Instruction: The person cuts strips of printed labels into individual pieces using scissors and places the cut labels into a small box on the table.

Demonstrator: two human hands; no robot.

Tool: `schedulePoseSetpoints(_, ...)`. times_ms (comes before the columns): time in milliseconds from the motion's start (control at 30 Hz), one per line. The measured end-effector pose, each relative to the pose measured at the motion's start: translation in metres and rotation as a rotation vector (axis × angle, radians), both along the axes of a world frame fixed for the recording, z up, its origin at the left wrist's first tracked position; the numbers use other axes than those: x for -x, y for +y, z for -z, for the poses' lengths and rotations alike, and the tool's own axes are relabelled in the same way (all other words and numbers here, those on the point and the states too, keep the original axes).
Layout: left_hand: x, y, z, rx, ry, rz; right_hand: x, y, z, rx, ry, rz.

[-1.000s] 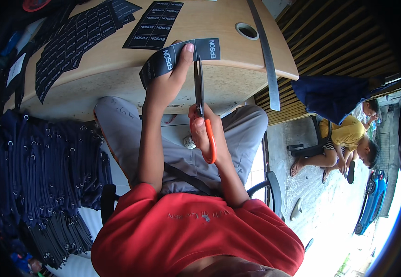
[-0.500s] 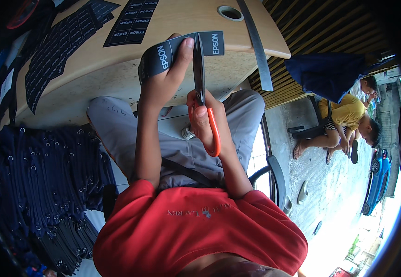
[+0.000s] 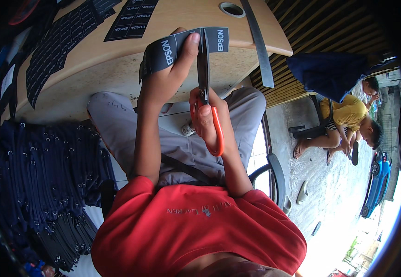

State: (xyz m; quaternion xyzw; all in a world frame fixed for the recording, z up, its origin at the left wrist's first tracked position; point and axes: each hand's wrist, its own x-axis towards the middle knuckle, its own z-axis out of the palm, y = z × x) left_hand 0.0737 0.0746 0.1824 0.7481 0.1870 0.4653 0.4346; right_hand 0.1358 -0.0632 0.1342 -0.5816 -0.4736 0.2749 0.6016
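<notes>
We see the left hand (image 3: 169, 77), fingers gripping a black label strip (image 3: 160, 51) at the counter's (image 3: 186, 16) near edge. Right hand (image 3: 208, 119): fingers clasped round orange-handled scissors (image 3: 203, 69), blades across the strip. We log label sheets (image 3: 59, 41) on the counter.

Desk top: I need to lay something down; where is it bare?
The desk top is bare beyond the held label strip, between the middle label sheet and grommet hole, and narrowly right of the grey strip. Overlapping label sheets crowd its left.
</notes>
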Motion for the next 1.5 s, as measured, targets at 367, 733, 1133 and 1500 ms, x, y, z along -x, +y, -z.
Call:
schedulePoseSetpoints(367, -0.0010, -0.0020, -0.0008, -0.009, -0.001, 0.006, -0.0012, -0.0035, -0.0013, 0.006, -0.006, 0.004)
schedulePoseSetpoints(733, -0.0015, -0.0038, -0.0036, -0.062, -0.040, 0.011, -0.0013, -0.0050, -0.0011, -0.002, -0.007, 0.006)
schedulePoseSetpoints(1133, -0.0022, -0.0033, -0.0020, -0.101, -0.044, -0.009, 0.0000, -0.0055, -0.0039, -0.007, -0.009, 0.009)
schedulePoseSetpoints(1500, -0.0028, -0.0047, -0.0010, -0.117, -0.064, -0.010, 0.0006, -0.0053, -0.0053, -0.010, 0.026, -0.004)
